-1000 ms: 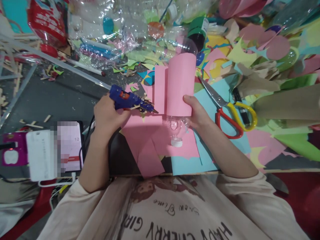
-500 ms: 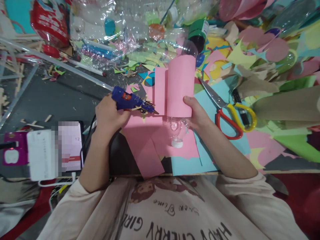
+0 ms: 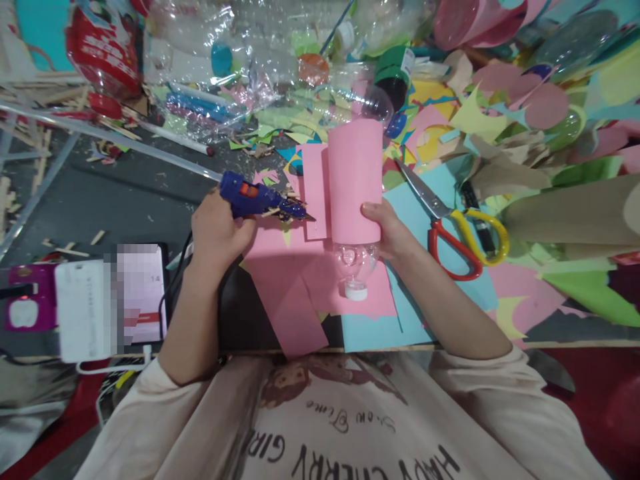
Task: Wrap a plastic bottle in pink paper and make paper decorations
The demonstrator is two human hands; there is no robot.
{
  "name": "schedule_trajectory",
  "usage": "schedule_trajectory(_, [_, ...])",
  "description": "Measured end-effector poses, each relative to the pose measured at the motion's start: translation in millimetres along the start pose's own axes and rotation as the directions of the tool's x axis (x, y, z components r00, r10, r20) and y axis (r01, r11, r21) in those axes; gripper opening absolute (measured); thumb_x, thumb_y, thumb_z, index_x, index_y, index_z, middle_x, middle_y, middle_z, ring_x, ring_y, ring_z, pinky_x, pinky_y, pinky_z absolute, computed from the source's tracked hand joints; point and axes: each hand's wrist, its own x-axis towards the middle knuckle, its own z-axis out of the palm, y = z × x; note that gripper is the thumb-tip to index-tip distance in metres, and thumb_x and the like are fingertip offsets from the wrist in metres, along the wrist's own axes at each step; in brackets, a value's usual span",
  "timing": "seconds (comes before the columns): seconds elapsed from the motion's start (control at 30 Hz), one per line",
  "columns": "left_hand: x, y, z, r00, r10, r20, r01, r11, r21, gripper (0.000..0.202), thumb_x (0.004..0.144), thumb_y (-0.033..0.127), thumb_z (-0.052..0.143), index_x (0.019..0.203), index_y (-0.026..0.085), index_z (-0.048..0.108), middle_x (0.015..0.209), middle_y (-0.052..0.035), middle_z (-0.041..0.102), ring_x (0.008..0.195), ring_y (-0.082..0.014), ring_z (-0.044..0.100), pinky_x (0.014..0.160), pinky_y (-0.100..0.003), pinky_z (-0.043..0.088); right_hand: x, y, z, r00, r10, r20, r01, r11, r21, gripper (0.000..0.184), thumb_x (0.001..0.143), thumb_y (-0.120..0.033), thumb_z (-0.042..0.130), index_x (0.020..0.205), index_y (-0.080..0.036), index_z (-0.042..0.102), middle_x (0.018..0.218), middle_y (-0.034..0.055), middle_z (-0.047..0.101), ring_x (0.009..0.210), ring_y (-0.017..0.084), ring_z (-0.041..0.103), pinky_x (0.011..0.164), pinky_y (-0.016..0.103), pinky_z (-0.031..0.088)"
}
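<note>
My left hand (image 3: 216, 227) is closed round a blue hot glue gun (image 3: 257, 197); a long clear glue stick (image 3: 165, 153) runs out of its back. The gun's nozzle, with wood scraps stuck about it, points at the loose flap of pink paper (image 3: 355, 180). That paper wraps a clear plastic bottle (image 3: 354, 260), whose white cap faces me. My right hand (image 3: 387, 230) grips the wrapped bottle from the right, thumb on the paper and the other fingers hidden beneath. Pink sheets (image 3: 295, 293) lie under the bottle.
Scissors (image 3: 440, 217) with red and yellow handles lie on light blue paper (image 3: 423, 320) at the right. Paper scraps, plastic bottles and clear wrapping crowd the far side. A phone (image 3: 143, 290) and a white power bank (image 3: 83, 310) lie at the left.
The wrapped bottle has shifted slightly left and towards me with my right hand. The paper flap now sits a little lower by the nozzle. My left hand has barely moved.
</note>
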Motion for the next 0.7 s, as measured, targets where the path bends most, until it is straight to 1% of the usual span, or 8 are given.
schedule_trajectory(0.1, [0.6, -0.2, -0.4, 1.0, -0.03, -0.008, 0.03, 1.0, -0.006, 0.028, 0.065, 0.031, 0.06, 0.092, 0.023, 0.061, 0.093, -0.0083, 0.064, 0.102, -0.0333, 0.063, 0.091, -0.043, 0.049, -0.1, -0.3, 0.2, 1.0, -0.006, 0.013, 0.006, 1.0, -0.013, 0.052, 0.052, -0.054, 0.08, 0.09, -0.023, 0.063, 0.09, 0.0062, 0.069, 0.097, 0.03, 0.067, 0.087, 0.049, 0.057])
schedule_trajectory(0.2, [0.9, 2.9, -2.4, 0.997, -0.075, 0.0, 0.075, 0.997, 0.003, 0.026, 0.066, 0.03, 0.057, 0.091, 0.023, 0.059, 0.094, -0.0093, 0.064, 0.102, -0.0343, 0.063, 0.09, -0.045, 0.049, -1.6, -2.2, 1.9, 1.0, 0.004, 0.005, -0.004, 1.0, -0.002, 0.05, 0.049, -0.05, 0.081, 0.088, -0.023, 0.065, 0.089, 0.0052, 0.071, 0.092, 0.029, 0.068, 0.085, 0.048, 0.058])
schedule_trajectory(0.3, [1.0, 7.6, -5.2, 0.995, -0.097, -0.033, 0.097, 0.995, -0.008, 0.024, 0.066, 0.026, 0.056, 0.09, 0.022, 0.056, 0.094, -0.0089, 0.064, 0.102, -0.0336, 0.064, 0.089, -0.045, 0.05, -3.4, -4.3, 3.3, 1.0, 0.025, 0.003, -0.025, 1.0, -0.003, 0.048, 0.047, -0.048, 0.082, 0.087, -0.025, 0.066, 0.085, 0.0042, 0.072, 0.09, 0.029, 0.068, 0.084, 0.049, 0.057])
schedule_trajectory(0.37, [1.0, 10.2, -7.1, 0.993, -0.1, -0.055, 0.099, 0.995, -0.026, 0.025, 0.067, 0.024, 0.055, 0.092, 0.022, 0.054, 0.096, -0.0086, 0.065, 0.103, -0.0326, 0.063, 0.089, -0.044, 0.049, -4.0, -5.4, 3.4, 0.999, 0.042, 0.022, -0.041, 0.999, -0.015, 0.049, 0.046, -0.049, 0.082, 0.086, -0.025, 0.067, 0.083, 0.004, 0.073, 0.089, 0.029, 0.069, 0.083, 0.049, 0.057])
schedule_trajectory(0.47, [1.1, 10.9, -9.2, 0.992, -0.107, -0.063, 0.104, 0.993, -0.05, 0.024, 0.07, 0.024, 0.054, 0.094, 0.023, 0.051, 0.1, -0.0066, 0.065, 0.106, -0.031, 0.063, 0.091, -0.045, 0.048, -4.1, -6.4, 2.6, 0.996, 0.06, 0.06, -0.059, 0.998, -0.029, 0.049, 0.044, -0.048, 0.083, 0.085, -0.025, 0.067, 0.083, 0.0034, 0.074, 0.085, 0.028, 0.068, 0.078, 0.046, 0.058])
schedule_trajectory(0.57, [1.5, 9.3, -10.0, 0.987, -0.132, -0.086, 0.128, 0.99, -0.053, 0.021, 0.073, 0.026, 0.052, 0.093, 0.024, 0.051, 0.1, -0.0043, 0.065, 0.106, -0.0293, 0.063, 0.091, -0.046, 0.047, -3.9, -6.9, 1.8, 0.996, 0.07, 0.064, -0.068, 0.997, -0.026, 0.05, 0.043, -0.044, 0.083, 0.087, -0.025, 0.068, 0.086, 0.0023, 0.074, 0.083, 0.026, 0.068, 0.073, 0.042, 0.058])
schedule_trajectory(0.7, [1.7, 10.4, -10.7, 0.98, -0.15, -0.129, 0.147, 0.989, -0.035, 0.025, 0.073, 0.024, 0.052, 0.098, 0.022, 0.051, 0.103, -0.0065, 0.066, 0.106, -0.0287, 0.063, 0.092, -0.045, 0.048, -4.3, -6.9, 1.5, 0.995, 0.082, 0.065, -0.082, 0.997, -0.009, 0.05, 0.044, -0.038, 0.082, 0.09, -0.026, 0.069, 0.083, 0.0007, 0.073, 0.077, 0.023, 0.067, 0.07, 0.039, 0.057])
